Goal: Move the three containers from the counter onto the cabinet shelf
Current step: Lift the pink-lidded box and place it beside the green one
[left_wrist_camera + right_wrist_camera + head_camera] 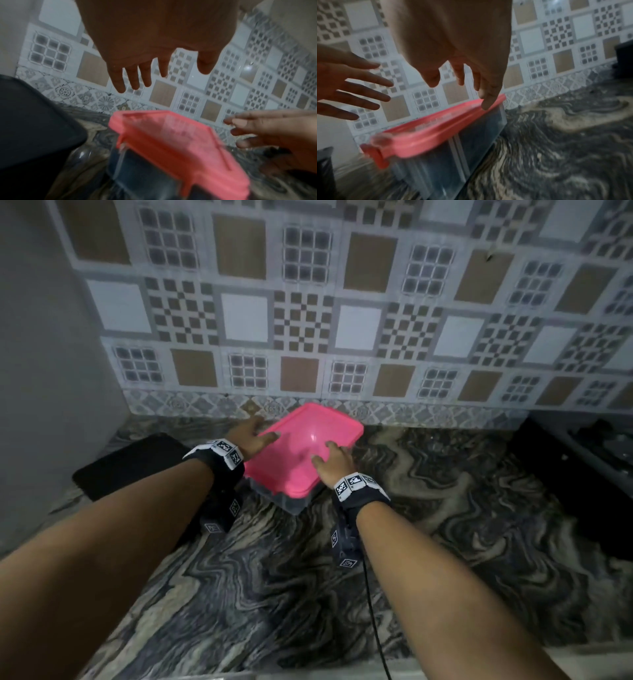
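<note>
Left hand (252,436) and right hand (334,462) reached forward, fingers straight and spread, palms down

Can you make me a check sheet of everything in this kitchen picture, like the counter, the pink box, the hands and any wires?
Surface: dark swirly stone counter.
Job's things: one clear box with a pink lid, standing near the wall; other containers not seen.
Clutter: black mat left of the box.
Hands: left hand and right hand open, at the lid's sides; touching or not, cannot tell.
Cables: black wire hanging from the right wrist.
Surroundings: patterned tile wall.
</note>
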